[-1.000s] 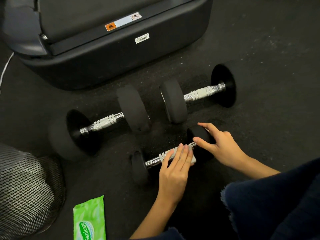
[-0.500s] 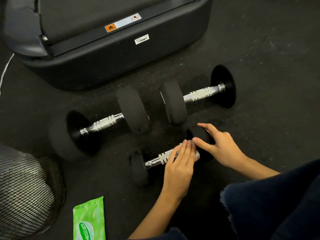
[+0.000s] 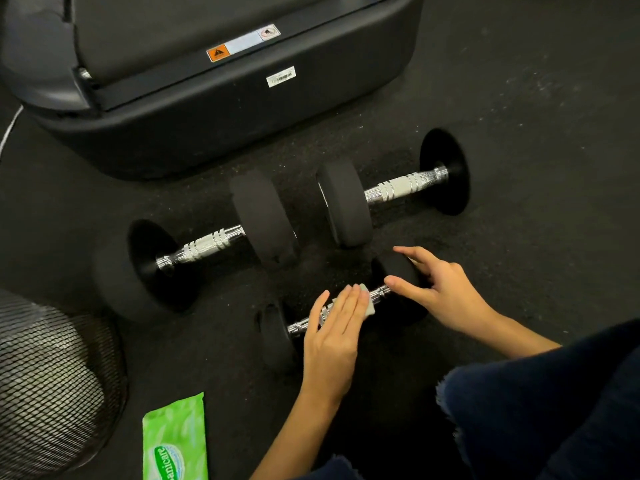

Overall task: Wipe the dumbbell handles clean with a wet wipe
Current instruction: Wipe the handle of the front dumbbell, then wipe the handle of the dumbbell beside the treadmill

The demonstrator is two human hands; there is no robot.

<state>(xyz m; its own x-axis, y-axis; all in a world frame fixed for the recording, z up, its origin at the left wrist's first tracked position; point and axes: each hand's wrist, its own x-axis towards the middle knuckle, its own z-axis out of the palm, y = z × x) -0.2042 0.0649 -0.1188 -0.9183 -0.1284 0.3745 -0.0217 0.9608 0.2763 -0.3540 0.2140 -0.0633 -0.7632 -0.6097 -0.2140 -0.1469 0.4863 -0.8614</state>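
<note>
Left hand (image 3: 334,327): fingers straight and together, I saw it press the wet wipe (image 3: 367,303) flat on the small dumbbell's handle (image 3: 379,292), lower centre | right hand (image 3: 440,289): fingers spread, resting on that dumbbell's right weight (image 3: 398,268) | two larger dumbbells (image 3: 207,244) lay above | wipes pack (image 3: 175,441) lower left.

wipes pack (image 3: 175,441) left of small dumbbell (image 3: 277,336).

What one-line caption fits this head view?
Left hand presses a wipe on the nearest dumbbell's handle while the right hand steadies its weight.
</note>
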